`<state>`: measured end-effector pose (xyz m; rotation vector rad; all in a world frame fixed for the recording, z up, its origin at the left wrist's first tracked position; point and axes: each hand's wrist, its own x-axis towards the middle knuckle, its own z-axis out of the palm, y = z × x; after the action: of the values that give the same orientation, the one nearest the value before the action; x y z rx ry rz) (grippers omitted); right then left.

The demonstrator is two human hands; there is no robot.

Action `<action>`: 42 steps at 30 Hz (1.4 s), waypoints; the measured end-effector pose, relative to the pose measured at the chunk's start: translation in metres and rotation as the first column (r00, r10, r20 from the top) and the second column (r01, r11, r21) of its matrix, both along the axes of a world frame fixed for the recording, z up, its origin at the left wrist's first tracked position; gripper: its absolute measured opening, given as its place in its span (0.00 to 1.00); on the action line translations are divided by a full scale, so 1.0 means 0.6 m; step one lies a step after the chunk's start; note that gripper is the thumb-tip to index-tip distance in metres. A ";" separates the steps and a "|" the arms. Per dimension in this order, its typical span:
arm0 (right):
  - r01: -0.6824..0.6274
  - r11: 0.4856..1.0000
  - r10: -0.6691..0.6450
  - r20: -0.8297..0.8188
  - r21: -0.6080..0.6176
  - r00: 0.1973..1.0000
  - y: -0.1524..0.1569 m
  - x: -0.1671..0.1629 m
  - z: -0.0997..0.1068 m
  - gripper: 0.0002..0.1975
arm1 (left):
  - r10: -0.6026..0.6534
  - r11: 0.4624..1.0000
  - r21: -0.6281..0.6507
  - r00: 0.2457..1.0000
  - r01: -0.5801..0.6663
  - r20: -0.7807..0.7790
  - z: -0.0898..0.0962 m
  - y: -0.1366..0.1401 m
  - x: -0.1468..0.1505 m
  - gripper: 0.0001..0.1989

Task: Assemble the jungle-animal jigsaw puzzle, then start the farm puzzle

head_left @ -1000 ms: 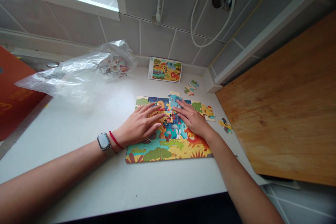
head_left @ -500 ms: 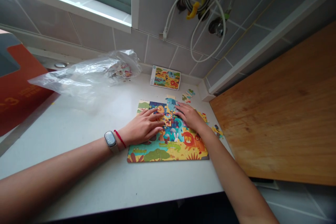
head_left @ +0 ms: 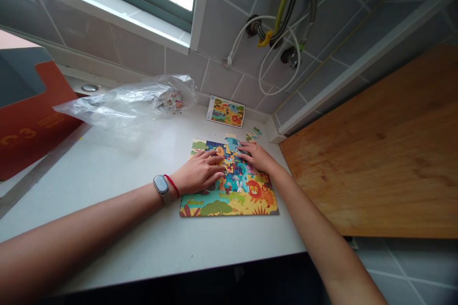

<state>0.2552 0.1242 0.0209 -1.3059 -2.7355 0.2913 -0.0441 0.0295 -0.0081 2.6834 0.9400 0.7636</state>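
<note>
A cardboard jigsaw puzzle (head_left: 229, 207) with bright animals lies on the white counter, much of it joined. My left hand (head_left: 203, 171) rests flat on its left and middle part, fingers spread, covering some pieces. A joined elephant section (head_left: 232, 145) sits at the puzzle's upper edge, a little out of line with it. At that section's right side, my right hand (head_left: 259, 157) touches it with outstretched, parted fingers; its palm hides the pieces below. Loose puzzle pieces (head_left: 255, 132) lie just beyond my right hand.
A picture card (head_left: 226, 111) of the same scene leans near the tiled wall. To the left are a crumpled clear plastic bag (head_left: 136, 97) and an orange box (head_left: 32, 124). A wooden panel (head_left: 375, 152) borders the counter's right. Hoses and a white cable (head_left: 263, 81) hang above.
The head view has shifted slightly, so the whole scene sits differently in the picture. Both hands stay at nearly the same places on the puzzle.
</note>
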 end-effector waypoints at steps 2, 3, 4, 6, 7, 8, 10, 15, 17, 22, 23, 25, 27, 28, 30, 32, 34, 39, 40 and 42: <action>-0.017 1.000 0.017 0.007 0.005 1.000 -0.001 0.002 -0.001 0.18 | -0.003 1.000 -0.002 1.000 0.003 0.012 -0.002 0.000 0.000 0.22; -0.022 1.000 0.022 0.012 0.012 1.000 -0.002 0.001 -0.002 0.18 | -0.006 1.000 -0.003 1.000 0.006 0.022 -0.004 0.001 -0.001 0.22; -0.027 0.999 0.027 0.020 0.021 0.999 -0.003 0.001 -0.003 0.18 | -0.007 1.000 -0.002 0.999 0.007 0.035 -0.005 0.001 -0.001 0.22; -0.039 0.998 0.037 0.042 0.042 0.998 -0.006 -0.001 -0.005 0.18 | -0.005 1.000 0.002 0.998 0.005 0.058 -0.008 0.002 -0.001 0.22; -0.045 0.998 0.042 0.056 0.053 0.998 -0.008 -0.002 -0.005 0.18 | -0.002 1.000 0.006 0.998 0.002 0.063 -0.009 0.002 0.000 0.22; -0.051 0.997 0.047 0.069 0.061 0.996 -0.010 -0.002 -0.005 0.18 | 0.001 1.000 0.010 0.998 -0.002 0.065 -0.010 0.002 0.000 0.21; -0.067 0.995 0.060 0.091 0.073 0.994 -0.013 -0.001 -0.003 0.19 | 0.005 1.000 0.015 0.998 -0.006 0.066 -0.010 0.002 0.000 0.21; -0.095 0.990 0.082 0.115 0.107 0.990 -0.026 0.007 -0.005 0.19 | 0.004 1.000 0.011 0.999 -0.005 0.043 -0.009 0.002 0.000 0.22; -0.093 0.987 0.079 0.110 0.128 0.991 -0.032 0.009 -0.007 0.19 | 0.005 1.000 0.003 0.998 -0.005 0.063 -0.009 0.002 0.001 0.22; -0.073 0.993 0.066 0.086 0.089 0.994 -0.043 0.007 -0.004 0.20 | -0.002 1.000 -0.017 0.995 0.003 0.098 -0.012 0.003 0.001 0.22; -0.064 0.995 0.059 0.072 0.071 0.996 -0.043 0.006 -0.003 0.20 | -0.004 1.000 -0.018 0.995 0.006 0.099 -0.012 0.003 0.001 0.22; -0.042 0.998 0.040 0.046 0.044 0.998 -0.042 0.006 0.000 0.22 | -0.008 1.000 -0.017 0.995 0.010 0.099 -0.012 0.004 0.001 0.21; -0.016 0.999 0.015 0.031 0.031 0.999 -0.040 0.004 0.002 0.24 | -0.008 1.000 -0.016 0.995 0.010 0.097 -0.011 0.004 0.000 0.21; -0.004 1.000 0.004 0.024 0.027 1.000 -0.038 0.003 0.004 0.25 | -0.008 1.000 -0.015 0.996 0.010 0.094 -0.011 0.004 0.000 0.21; 0.004 1.000 -0.004 0.009 0.020 1.000 -0.032 -0.003 0.007 0.26 | -0.005 1.000 -0.010 0.996 0.006 0.088 -0.010 0.003 0.000 0.21; -0.011 1.000 0.011 -0.003 0.008 1.000 -0.024 -0.011 0.010 0.28 | -0.004 1.000 -0.006 0.996 0.005 0.085 -0.009 0.003 0.001 0.21; -0.038 0.999 0.038 -0.002 0.000 0.999 -0.015 -0.020 0.014 0.25 | -0.004 1.000 -0.008 0.997 0.005 0.082 -0.008 0.003 0.001 0.22; -0.099 0.994 0.097 0.055 0.038 0.994 -0.004 -0.030 0.018 0.15 | 0.000 1.000 0.007 0.999 -0.001 0.036 -0.004 0.002 0.001 0.22; -0.106 0.993 0.102 0.064 0.055 0.993 -0.005 -0.029 0.019 0.15 | 0.004 1.000 0.012 1.000 -0.004 0.031 -0.003 0.002 0.001 0.22; -0.115 0.989 0.110 0.063 0.089 0.992 -0.008 -0.024 0.022 0.15 | 0.010 1.000 0.017 0.999 -0.010 0.032 -0.004 0.002 0.001 0.21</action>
<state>0.2407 0.1193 0.0339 -1.1572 -2.8392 0.1349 -0.0437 0.0309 -0.0103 2.6748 0.9443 0.8185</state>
